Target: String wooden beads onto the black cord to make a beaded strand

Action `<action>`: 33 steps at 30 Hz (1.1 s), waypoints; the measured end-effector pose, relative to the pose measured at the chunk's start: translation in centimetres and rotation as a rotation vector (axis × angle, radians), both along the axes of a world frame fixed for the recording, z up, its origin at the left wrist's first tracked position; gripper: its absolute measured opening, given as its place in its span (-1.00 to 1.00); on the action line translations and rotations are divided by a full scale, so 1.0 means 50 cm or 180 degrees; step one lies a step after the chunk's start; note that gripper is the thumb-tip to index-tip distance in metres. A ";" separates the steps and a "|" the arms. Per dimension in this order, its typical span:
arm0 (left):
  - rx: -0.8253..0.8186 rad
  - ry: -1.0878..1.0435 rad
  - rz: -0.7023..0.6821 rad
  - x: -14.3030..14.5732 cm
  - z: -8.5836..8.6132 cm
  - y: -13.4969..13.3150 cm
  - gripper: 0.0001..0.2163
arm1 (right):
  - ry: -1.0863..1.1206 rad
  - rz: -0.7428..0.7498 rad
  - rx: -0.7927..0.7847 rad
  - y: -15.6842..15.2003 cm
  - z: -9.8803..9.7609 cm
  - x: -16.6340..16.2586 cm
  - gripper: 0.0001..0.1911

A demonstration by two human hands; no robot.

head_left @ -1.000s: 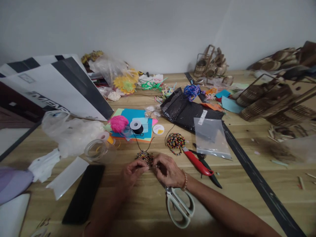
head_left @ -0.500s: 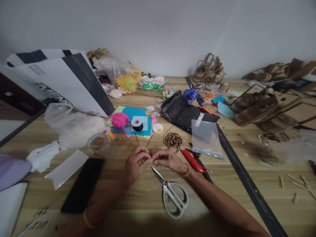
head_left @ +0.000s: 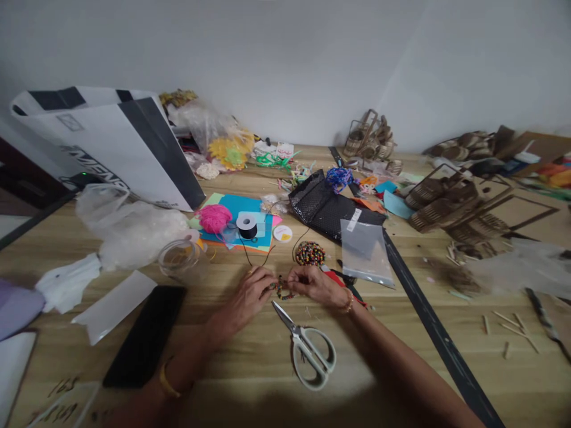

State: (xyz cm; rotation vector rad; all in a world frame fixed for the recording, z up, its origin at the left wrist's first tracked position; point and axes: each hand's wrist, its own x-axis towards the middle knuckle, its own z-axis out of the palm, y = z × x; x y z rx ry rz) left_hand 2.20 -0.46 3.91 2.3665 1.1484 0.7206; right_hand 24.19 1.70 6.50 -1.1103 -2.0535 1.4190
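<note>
A short strand of small multicoloured beads (head_left: 285, 293) hangs between my hands, just above the table. My left hand (head_left: 256, 291) pinches its left end with the fingertips, and my right hand (head_left: 312, 284) has its fingers closed on the other side. Fine details at the fingertips are too small to make out. Beyond my right hand lies a coiled pile of beads (head_left: 311, 254). Black cord leads toward my left hand from near a spool of black cord (head_left: 247, 226). Scissors with pale handles (head_left: 314, 355) lie partly spread just below the hands.
Left of my hands are a black phone (head_left: 145, 336), a white paper strip (head_left: 116, 304) and a clear plastic bag (head_left: 134, 232). On the right, a red-handled tool (head_left: 332, 276) sits partly behind my wrist, near a clear zip bag (head_left: 368, 252). Small woven baskets (head_left: 439, 199) stand farther right.
My hands have moved slightly apart and the bead strand now shows between them. The right hand has shifted a little to the right and covers more of the red handle. The view has turned slightly.
</note>
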 end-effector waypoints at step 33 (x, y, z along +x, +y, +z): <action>0.0008 0.0717 -0.0111 0.022 0.001 0.032 -0.92 | -0.0147 -0.0380 0.0174 -0.022 -0.036 0.053 -0.81</action>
